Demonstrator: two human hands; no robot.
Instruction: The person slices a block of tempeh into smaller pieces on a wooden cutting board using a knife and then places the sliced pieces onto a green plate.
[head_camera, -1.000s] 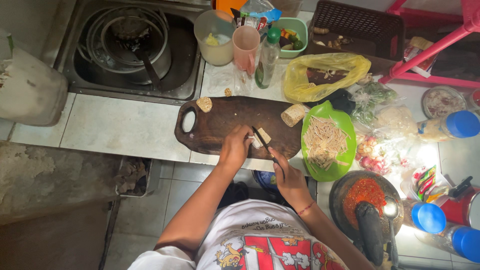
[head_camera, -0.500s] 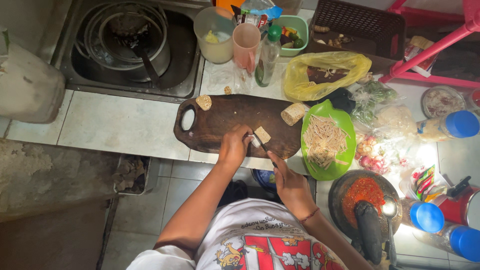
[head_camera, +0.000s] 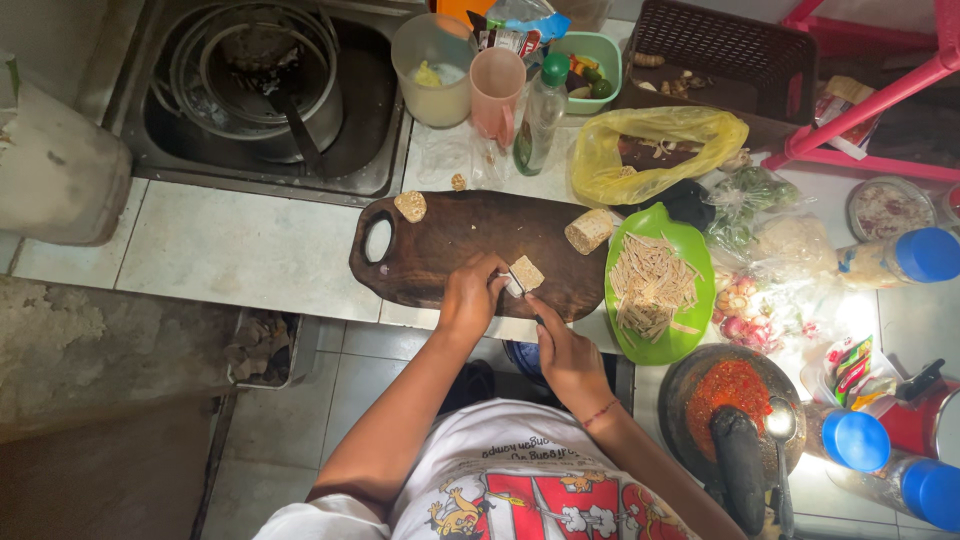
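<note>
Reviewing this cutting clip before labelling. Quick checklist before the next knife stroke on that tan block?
1. Left hand steadies the tan block on the cutting board: ok.
2. Right hand grips the knife: ok; blade mostly hidden.
3. Left fingertips away from the edge: cannot tell, hands overlap.
4. Board fully on the counter: not ok, its near edge overhangs the counter front.
5. Green plate beside the board has room for more strips: ok.
6. Spare pieces on the board lie apart from the cut: ok.
</note>
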